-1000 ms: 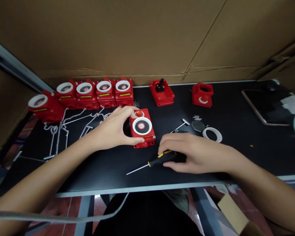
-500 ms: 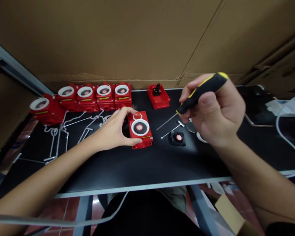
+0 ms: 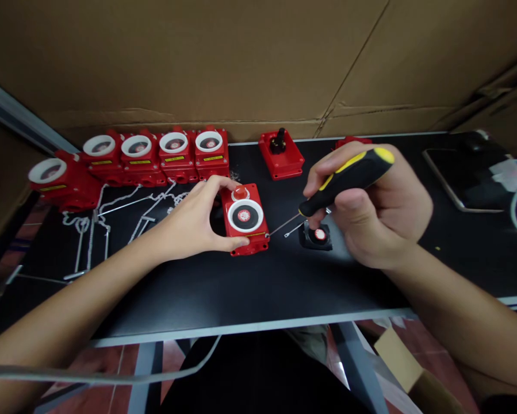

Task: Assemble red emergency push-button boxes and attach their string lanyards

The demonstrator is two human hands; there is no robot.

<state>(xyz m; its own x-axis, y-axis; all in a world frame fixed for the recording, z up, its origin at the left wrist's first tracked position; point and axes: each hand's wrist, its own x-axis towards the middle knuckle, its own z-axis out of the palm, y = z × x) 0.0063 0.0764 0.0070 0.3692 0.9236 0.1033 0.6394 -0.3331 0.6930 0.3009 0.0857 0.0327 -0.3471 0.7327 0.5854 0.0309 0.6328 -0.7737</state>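
A red alarm call-point box (image 3: 246,215) with a white ring, dark disc and small red dome lies on the black table. My left hand (image 3: 200,221) grips it from the left, thumb at its lower edge and fingers at the top. In my right hand (image 3: 370,201) is a black and yellow screwdriver (image 3: 348,179), held slantwise. Its tip meets the lower right corner of the box, by a small screw. Just under my right fingers lies a black square piece (image 3: 316,236) with a red and white centre. A thin metal rod (image 3: 293,231) lies beside it, partly hidden.
Several similar red boxes (image 3: 174,155) stand along the back left, with chains and metal T-bars (image 3: 83,247) before them. An open red housing (image 3: 282,154) with a black switch sits at the back. A dark tablet-like device (image 3: 463,178) lies at right; a cable (image 3: 154,376) crosses the front.
My right hand has brought the screwdriver left and down, so its tip now reaches the box's corner. My left hand keeps its grip on the box. The view has shifted slightly.
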